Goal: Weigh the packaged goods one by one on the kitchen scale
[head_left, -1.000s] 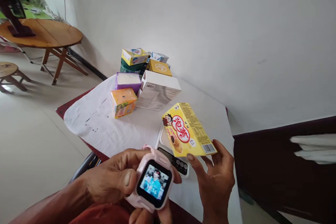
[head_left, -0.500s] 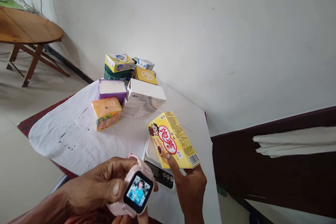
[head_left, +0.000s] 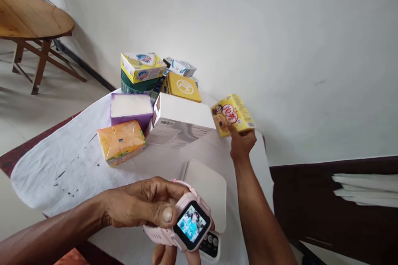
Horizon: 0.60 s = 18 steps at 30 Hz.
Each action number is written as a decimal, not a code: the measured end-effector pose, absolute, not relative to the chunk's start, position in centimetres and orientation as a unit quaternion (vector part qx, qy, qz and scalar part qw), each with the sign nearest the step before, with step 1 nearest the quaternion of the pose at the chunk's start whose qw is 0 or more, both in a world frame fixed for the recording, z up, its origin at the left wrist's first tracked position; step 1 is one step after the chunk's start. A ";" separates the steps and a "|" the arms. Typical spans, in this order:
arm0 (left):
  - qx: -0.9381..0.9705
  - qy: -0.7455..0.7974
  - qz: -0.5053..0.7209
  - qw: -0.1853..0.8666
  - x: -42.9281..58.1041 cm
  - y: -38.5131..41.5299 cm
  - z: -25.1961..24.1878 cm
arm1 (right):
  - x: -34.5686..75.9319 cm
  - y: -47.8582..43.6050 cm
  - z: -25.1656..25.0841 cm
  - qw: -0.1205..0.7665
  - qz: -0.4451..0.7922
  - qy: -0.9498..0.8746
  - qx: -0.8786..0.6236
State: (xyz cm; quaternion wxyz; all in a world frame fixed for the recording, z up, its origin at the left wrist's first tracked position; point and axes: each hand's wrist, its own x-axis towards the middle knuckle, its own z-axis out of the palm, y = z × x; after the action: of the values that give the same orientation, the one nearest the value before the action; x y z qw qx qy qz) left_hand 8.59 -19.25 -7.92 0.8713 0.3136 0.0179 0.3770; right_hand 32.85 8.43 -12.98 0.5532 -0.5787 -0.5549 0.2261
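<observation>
Pinched between the thumb and fingers of my left hand (head_left: 139, 205) is a pink smartwatch (head_left: 191, 225), its screen lit with a picture. Farther off, on the right, my right hand (head_left: 243, 143) grips a yellow carton (head_left: 234, 116) by its lower edge, thumb on the printed front. Below and partly behind the watch lies a white kitchen scale (head_left: 207, 192) with a bare plate; its button panel is partly covered by the watch and fingers. A large white box (head_left: 186, 112) stands just left of the yellow carton.
An orange tissue pack (head_left: 122, 140) and a purple-edged pack (head_left: 132, 107) sit left of the white box. Behind are a yellow soap box (head_left: 143, 68) on a green container (head_left: 138, 86) and a mustard box (head_left: 185, 87). The wall borders the cloth-covered table (head_left: 77, 165); a round wooden table (head_left: 34, 16) stands left.
My right hand has carried the yellow carton away from over the scale, forward and to the right beside the white box. The scale's plate is now uncovered. My left hand still holds the smartwatch.
</observation>
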 end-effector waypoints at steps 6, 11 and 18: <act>0.289 0.085 0.405 0.863 8.0 -19.0 -8.1 | 31.8 13.2 -14.0 0.522 0.215 -0.545 -0.620; 0.297 0.097 0.404 0.860 7.9 -19.1 -8.0 | 31.7 12.6 -13.5 0.467 0.239 -0.558 -0.643; 0.336 0.029 0.382 0.861 7.2 -19.6 -8.4 | 33.6 -1.3 -9.7 0.440 0.214 -0.598 -0.635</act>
State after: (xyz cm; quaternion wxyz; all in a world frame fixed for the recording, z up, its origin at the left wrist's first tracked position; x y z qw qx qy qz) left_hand 7.19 -19.59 -8.43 0.8605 0.3361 0.0292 0.3816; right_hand 33.57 -1.30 -9.72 0.4395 -0.6349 -0.5982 0.2143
